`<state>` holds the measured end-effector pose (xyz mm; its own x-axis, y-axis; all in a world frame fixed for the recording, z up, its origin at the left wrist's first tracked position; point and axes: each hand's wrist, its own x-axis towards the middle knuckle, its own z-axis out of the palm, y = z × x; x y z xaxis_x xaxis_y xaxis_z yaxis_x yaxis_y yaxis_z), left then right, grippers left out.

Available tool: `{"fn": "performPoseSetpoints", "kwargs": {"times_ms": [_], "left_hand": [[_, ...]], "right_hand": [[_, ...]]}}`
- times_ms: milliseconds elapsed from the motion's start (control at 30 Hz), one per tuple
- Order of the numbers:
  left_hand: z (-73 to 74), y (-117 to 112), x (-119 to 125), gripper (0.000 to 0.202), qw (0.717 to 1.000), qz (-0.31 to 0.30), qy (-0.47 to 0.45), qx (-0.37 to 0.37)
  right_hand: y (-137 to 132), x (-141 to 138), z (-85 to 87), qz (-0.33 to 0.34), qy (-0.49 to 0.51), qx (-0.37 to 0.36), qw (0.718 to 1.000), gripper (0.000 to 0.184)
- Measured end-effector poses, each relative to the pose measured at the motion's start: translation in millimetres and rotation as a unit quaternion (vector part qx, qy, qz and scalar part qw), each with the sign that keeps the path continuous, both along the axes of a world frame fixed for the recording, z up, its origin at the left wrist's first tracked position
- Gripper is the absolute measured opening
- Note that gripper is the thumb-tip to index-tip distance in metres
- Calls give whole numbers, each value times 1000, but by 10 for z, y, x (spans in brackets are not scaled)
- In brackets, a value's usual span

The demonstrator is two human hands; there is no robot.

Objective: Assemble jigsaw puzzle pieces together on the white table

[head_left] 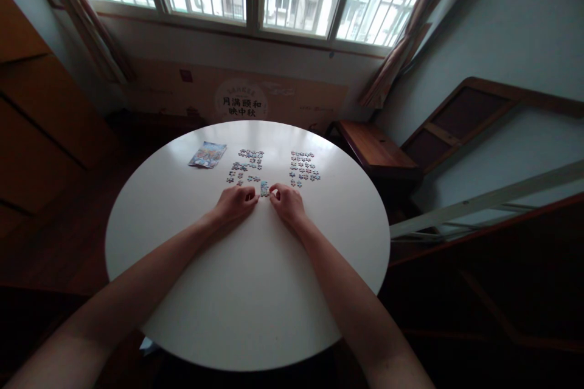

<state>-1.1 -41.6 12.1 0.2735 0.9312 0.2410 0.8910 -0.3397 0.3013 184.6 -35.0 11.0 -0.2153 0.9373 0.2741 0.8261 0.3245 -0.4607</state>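
Observation:
Both my hands rest on a round white table [246, 292] near its middle. My left hand [237, 202] is curled, fingertips pinched beside a small cluster of joined puzzle pieces [264, 189]. My right hand [286, 202] is also curled, its thumb and fingers pinching that same cluster from the right. Loose puzzle pieces lie just beyond in two groups: one group [245, 167] to the left and one group [304, 169] to the right. A printed picture card [208, 154] lies further left on the table.
A wooden bench [374, 149] stands right of the table under the window. A cardboard panel with printed characters [241, 100] leans on the far wall. Wooden cabinets [36, 109] are at left, a slanted wooden frame [460, 115] at right.

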Motion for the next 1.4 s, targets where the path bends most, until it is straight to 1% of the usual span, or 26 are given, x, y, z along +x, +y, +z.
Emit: {"fn": "performPoseSetpoints", "kwargs": {"times_ms": [233,433,900,1233,1400], "left_hand": [[-12,7,-4,36,1000,2,-3,-1],[3,5,5,38,1000,9,14,-19],[38,-14,19,37,1000,9,4,-29],[0,1,4,38,1000,9,2,-25],[24,-7,10,35,999,12,10,-33]], "right_hand": [[2,0,4,-2,-6,-9,1000,16],[14,5,-14,-1,-13,-21,1000,18],[8,-4,-6,-3,-10,-17,1000,18],[1,0,3,-1,-9,-8,1000,17],[-2,0,21,-3,-8,-20,1000,18]]}}
